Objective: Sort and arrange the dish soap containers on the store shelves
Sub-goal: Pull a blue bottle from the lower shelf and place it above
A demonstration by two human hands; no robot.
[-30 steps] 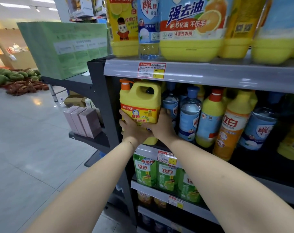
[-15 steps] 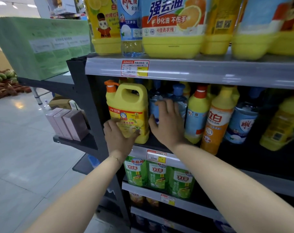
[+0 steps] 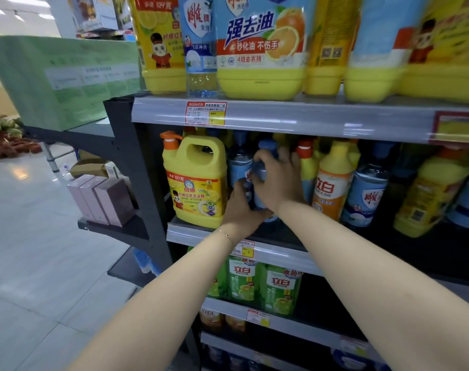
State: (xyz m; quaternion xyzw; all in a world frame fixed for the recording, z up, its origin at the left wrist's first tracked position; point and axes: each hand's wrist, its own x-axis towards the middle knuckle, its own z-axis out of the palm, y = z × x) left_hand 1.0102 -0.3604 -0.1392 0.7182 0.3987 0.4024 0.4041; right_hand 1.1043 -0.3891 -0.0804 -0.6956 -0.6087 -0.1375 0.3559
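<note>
1. Nearest: two bare forearms reach in from below to the middle shelf (image 3: 190, 233). A thin bracelet (image 3: 228, 235) shows on the left wrist.
2. The left hand (image 3: 241, 210) is low, its fingers curled round the base of a blue bottle (image 3: 258, 170). The right hand (image 3: 280, 180) is above it, wrapped round the same bottle's shoulder. Both hands are clamped on the bottle, almost touching each other.
3. Change: a second ago both hands cupped the yellow jug (image 3: 198, 183). Half a second ago the right hand was already spreading toward the blue bottles. Now neither hand touches the jug.
4. The jug stands upright at the left end of the middle shelf, handle and orange pump up, label facing out. I judge that placement finished.
5. The blue bottle sits just right of the jug, in the front row. Whether it is lifted or still seated on the shelf I cannot tell; the hands hide its base.
6. Reading: work has passed to the next container, probably squaring or shifting it beside the jug.
7. Further right is an orange-labelled bottle (image 3: 332, 183), then more blue and yellow bottles, several of them leaning and not yet tidied.
8. Above, the top shelf (image 3: 308, 119) carries large yellow-based bottles (image 3: 260, 81).
9. Far left is a green carton (image 3: 53, 81).
</note>
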